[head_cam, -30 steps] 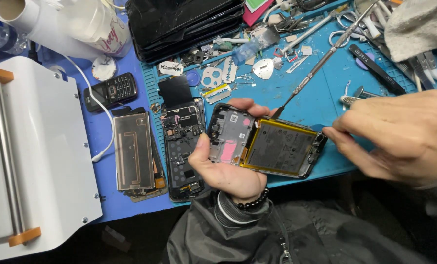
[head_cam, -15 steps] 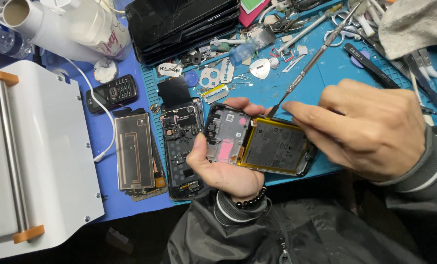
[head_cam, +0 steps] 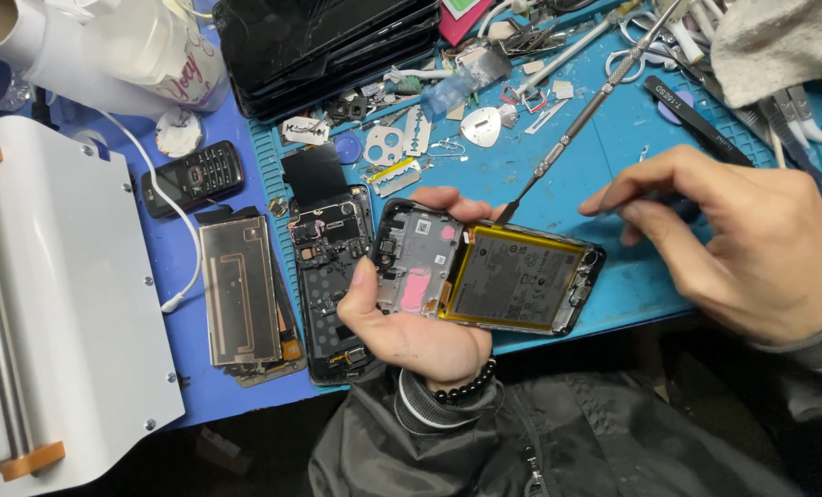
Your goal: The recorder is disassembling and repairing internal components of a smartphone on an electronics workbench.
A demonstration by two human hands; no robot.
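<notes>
Opened smartphone [head_cam: 489, 271], back cover off and its yellow-edged battery [head_cam: 514, 281] exposed, sits nearest the camera — cradled in the left hand [head_cam: 409, 317], whose thumb presses the phone's near edge while the fingers curl around the far edge. It is held just above the front edge of the counter [head_cam: 176, 294], over a dark jacket sleeve and a beaded bracelet [head_cam: 466, 387] at the wrist. To the right, the right hand [head_cam: 751, 239] is closed in a pinch, fingertips together; what it grips is hard to make out. A thin metal pry tool [head_cam: 572, 129] slants across the blue work mat [head_cam: 604, 198], its tip meeting the phone's far edge near the battery's top corner.

Just left of the held phone, a second stripped phone frame [head_cam: 330, 285] lies flat on the mat, and beside it a stack of metal backing plates [head_cam: 241, 290] rests on the counter. A white machine with orange tabs [head_cam: 52, 304] fills the left side. Farther back lie a small black keypad phone [head_cam: 193, 177], loose camera bezels, screws and shields, then tweezers [head_cam: 701, 115] and scissors — and, at the far edge, a stack of dark screens [head_cam: 328, 46], a white cardboard-cored roll [head_cam: 34, 37] and a grey cloth [head_cam: 779, 41].
</notes>
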